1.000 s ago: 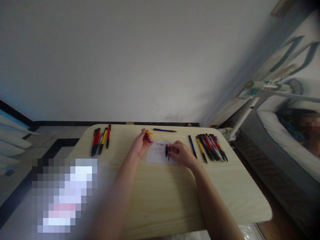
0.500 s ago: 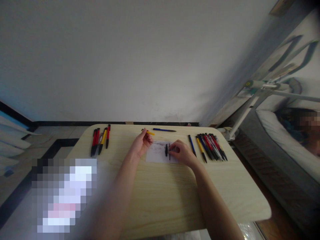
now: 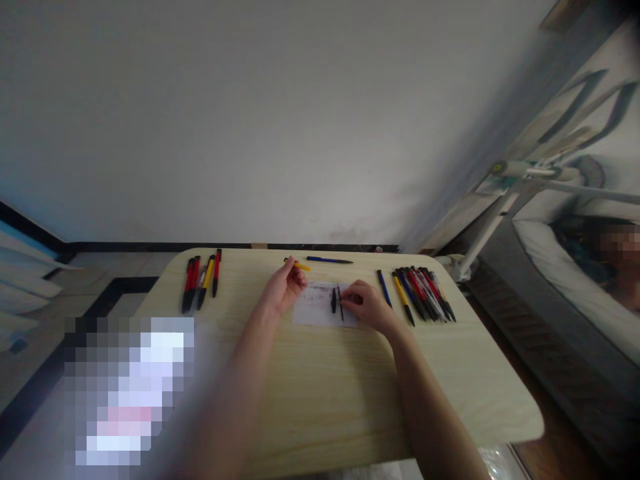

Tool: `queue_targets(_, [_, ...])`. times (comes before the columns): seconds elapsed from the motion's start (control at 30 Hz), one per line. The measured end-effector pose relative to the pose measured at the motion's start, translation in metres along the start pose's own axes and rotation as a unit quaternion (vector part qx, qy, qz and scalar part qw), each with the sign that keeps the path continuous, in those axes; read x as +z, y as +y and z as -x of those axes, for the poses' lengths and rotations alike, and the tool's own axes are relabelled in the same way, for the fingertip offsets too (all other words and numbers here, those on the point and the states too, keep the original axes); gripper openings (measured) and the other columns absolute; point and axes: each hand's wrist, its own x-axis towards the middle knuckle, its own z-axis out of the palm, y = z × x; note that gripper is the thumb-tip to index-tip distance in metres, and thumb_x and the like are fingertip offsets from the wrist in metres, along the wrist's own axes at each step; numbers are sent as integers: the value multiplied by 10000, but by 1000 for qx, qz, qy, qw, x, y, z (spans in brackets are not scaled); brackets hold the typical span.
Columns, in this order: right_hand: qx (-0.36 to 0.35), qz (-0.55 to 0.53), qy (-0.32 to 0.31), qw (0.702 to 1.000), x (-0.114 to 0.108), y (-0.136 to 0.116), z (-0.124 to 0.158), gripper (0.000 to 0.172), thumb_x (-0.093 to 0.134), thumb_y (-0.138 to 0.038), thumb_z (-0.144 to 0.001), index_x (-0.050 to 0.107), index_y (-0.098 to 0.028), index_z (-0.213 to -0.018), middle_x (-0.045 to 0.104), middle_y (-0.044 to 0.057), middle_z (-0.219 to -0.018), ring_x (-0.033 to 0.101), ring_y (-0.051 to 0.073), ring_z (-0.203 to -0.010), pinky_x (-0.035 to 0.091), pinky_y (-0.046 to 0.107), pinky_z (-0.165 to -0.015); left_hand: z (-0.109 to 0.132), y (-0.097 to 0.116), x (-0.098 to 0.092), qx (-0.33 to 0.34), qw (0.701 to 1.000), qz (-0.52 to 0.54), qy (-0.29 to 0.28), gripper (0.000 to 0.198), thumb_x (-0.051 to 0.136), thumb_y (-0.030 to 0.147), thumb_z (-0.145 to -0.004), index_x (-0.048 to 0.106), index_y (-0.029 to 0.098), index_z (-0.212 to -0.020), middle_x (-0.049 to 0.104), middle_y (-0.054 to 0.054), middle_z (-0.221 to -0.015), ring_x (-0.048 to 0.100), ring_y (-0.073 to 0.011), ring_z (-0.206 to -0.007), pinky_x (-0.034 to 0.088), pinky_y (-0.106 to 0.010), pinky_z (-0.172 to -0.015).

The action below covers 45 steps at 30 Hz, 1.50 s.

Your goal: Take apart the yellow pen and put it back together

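My left hand (image 3: 286, 288) is closed around a yellow pen barrel (image 3: 301, 267), held above the left edge of a white sheet of paper (image 3: 311, 313) with dark scribbles. Over the paper's right side, my right hand (image 3: 364, 305) has thumb and fingers pinched at the middle of a thin dark pen refill (image 3: 341, 310). Its fingertips partly cover the refill. Just left of it lies a short black pen tip piece (image 3: 333, 301). Behind the paper, a blue pen (image 3: 327, 259) lies crosswise.
Several red, yellow and black pens (image 3: 203, 283) lie at the table's left. At the right is a row of several mixed pens (image 3: 423, 293), with a blue pen (image 3: 384, 288) beside it. The wooden table (image 3: 320, 400) stands near a wall; a person (image 3: 620, 253) is at far right.
The refill has tilted slightly, and the right fingertips have shifted a little to the right. The left hand and its yellow barrel stay nearly still.
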Motion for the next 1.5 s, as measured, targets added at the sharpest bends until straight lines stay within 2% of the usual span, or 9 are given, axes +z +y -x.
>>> queue_targets(0.5, [-4, -3, 4, 1000, 3, 1, -1, 85, 598, -191, -696, 671, -175, -734, 543, 28, -749, 497, 98, -619, 397, 214, -557, -1, 0, -1, -2, 1000, -7, 3, 159, 614, 263, -739, 558, 121, -696, 535, 12, -571, 494, -64, -500, 387, -192, -474])
queue_targets(0.63, [0, -10, 31, 999, 2, -1, 0, 74, 582, -205, -698, 646, -171, -714, 546, 15, -698, 477, 94, -591, 379, 211, -537, -1, 0, 0, -2, 1000, -6, 3, 165, 612, 268, -741, 556, 122, -685, 537, 11, -569, 491, -65, -497, 384, -193, -470])
queue_targets(0.8, [58, -69, 61, 994, 3, -1, 0, 92, 557, -243, -701, 584, -168, -746, 491, -30, -563, 412, 81, -486, 321, 199, -448, -1, 0, 0, -4, 1000, -4, 8, 141, 613, 240, -739, 554, 125, -682, 533, 11, -568, 494, -63, -499, 383, -187, -471])
queue_targets(0.9, [58, -114, 92, 988, 2, 0, -2, 158, 553, -253, -691, 554, -167, -823, 497, -30, -612, 398, 75, -487, 316, 196, -442, -1, 0, 0, 0, 1000, -5, 7, 143, 613, 243, -739, 553, 124, -685, 530, 12, -567, 492, -63, -496, 384, -189, -470])
queue_targets(1.0, [52, -135, 92, 985, 1, 0, -3, 236, 518, -257, -713, 570, -168, -925, 509, -19, -657, 398, 75, -494, 323, 200, -450, -1, 0, 1, 1, 1000, -10, -2, 147, 618, 248, -734, 554, 123, -691, 527, 13, -567, 487, -61, -491, 384, -189, -469])
queue_targets(1.13, [67, -134, 99, 984, 0, -1, -3, 197, 520, -257, -718, 621, -160, -857, 506, -15, -599, 408, 86, -502, 329, 207, -458, -1, 0, 0, 5, 1000, -21, -9, 139, 626, 236, -725, 557, 120, -693, 532, 8, -578, 491, -59, -495, 385, -187, -470])
queue_targets(1.3, [96, -223, 140, 960, 3, -4, -4, 194, 589, -308, -682, 593, -165, -812, 558, 3, -672, 450, 90, -521, 355, 211, -463, 2, -4, 2, 6, 999, -43, -12, 121, 623, 229, -728, 573, 118, -732, 545, 3, -583, 504, -66, -506, 403, -195, -485])
queue_targets(1.4, [116, -294, 153, 936, 6, -6, -5, 212, 616, -342, -665, 561, -172, -778, 532, -10, -632, 449, 85, -496, 351, 204, -438, 5, -7, 4, -11, 997, -74, -13, 118, 622, 223, -728, 585, 118, -768, 561, -4, -591, 520, -76, -516, 427, -210, -509])
queue_targets(1.5, [116, -321, 169, 925, 8, -9, -6, 199, 634, -317, -654, 560, -170, -766, 495, -25, -599, 433, 74, -485, 342, 195, -434, 7, -9, 6, -31, 994, -103, -18, 129, 622, 220, -727, 595, 121, -806, 578, -14, -612, 538, -87, -536, 447, -221, -528])
